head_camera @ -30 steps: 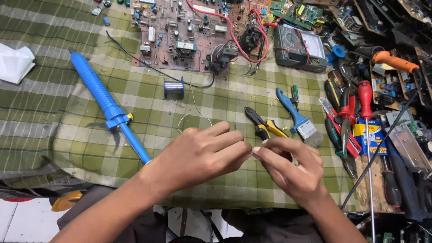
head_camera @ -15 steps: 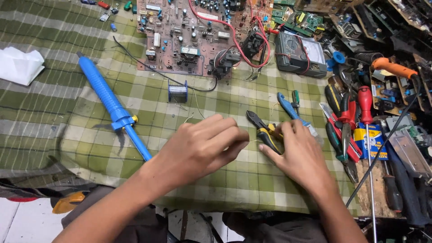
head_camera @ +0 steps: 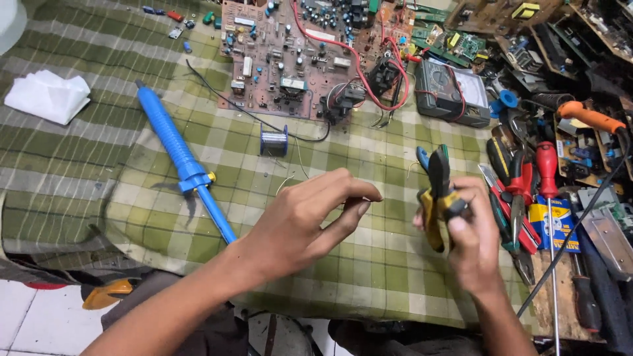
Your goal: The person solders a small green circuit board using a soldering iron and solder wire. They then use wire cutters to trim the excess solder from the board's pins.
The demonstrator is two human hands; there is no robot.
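- The right hand [head_camera: 471, 240] has its fingers clenched round the yellow-and-black handles of small cutting pliers [head_camera: 438, 198], raised upright above the green checked cloth [head_camera: 369, 264] on the worktop.
- The left hand [head_camera: 303, 221] pinches its fingers together on a thin wire too fine to make out.
- Beyond lie a blue desoldering pump [head_camera: 181, 161] and a small solder spool [head_camera: 273, 140].
- Farthest, a brown circuit board [head_camera: 290, 53].

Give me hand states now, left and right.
Left hand: fingers pinched together, maybe on a thin wire; too fine to tell.
Right hand: closed around yellow-and-black-handled pliers, lifted off the green checked cloth.
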